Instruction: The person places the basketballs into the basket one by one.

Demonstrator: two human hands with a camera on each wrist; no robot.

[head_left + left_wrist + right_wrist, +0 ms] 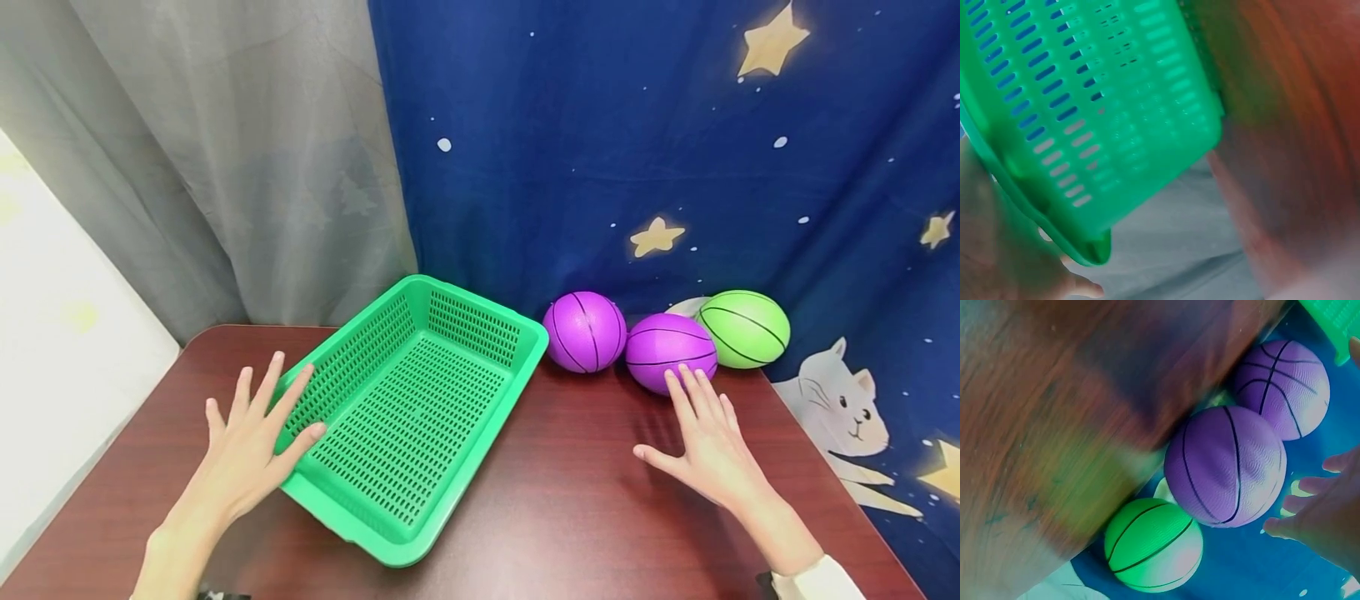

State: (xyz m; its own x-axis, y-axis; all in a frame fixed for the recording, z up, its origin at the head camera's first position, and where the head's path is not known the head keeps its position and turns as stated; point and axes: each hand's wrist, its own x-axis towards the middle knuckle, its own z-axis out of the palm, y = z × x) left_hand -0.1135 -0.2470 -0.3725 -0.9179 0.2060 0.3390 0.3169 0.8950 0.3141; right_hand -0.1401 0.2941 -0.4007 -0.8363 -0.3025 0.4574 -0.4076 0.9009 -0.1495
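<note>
My left hand (247,454) hovers with spread, straight fingers at the left side of a green perforated plastic basket (474,329). In the left wrist view that hand (1010,244) is beside the rim of the basket (1141,119); whether it touches cannot be told. Fingers extended and thumb out, my right hand (712,454) is near the front purple ball (670,343), a mini basketball with black lines. A gap shows between this hand (1325,512) and the purple ball (1225,465) in the right wrist view. Neither hand holds anything.
Another purple ball (585,332) sits by the basket's back right corner, and a green ball (744,328) stands at the table's right back edge. The reddish-brown table (555,508) backs onto a grey curtain (300,167) and a blue starry curtain (525,167).
</note>
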